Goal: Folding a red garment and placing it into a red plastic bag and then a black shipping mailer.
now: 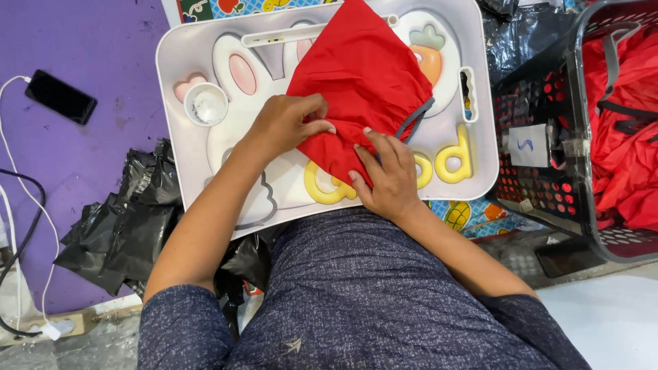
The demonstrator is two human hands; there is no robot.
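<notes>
Folding is partly done: left hand (288, 123) pinches red cloth (363, 75), right hand (387, 175) presses flat at 5 o'clock on the tray (178, 62); the basket (582, 144) at 3 o'clock holds more.

A purple mat (89, 157) covers the floor at the left, with a dark phone (60, 96) and its white cable (14, 157) lying on it, crumpled black plastic bags (130, 219) beside, and a black basket (548, 137) standing at the right.

The person wears a dark blue-grey speckled top (356, 294) with short sleeves. A small pale arrow-like mark (293, 344) sits on the front. Both arms are bare below the sleeves.
</notes>
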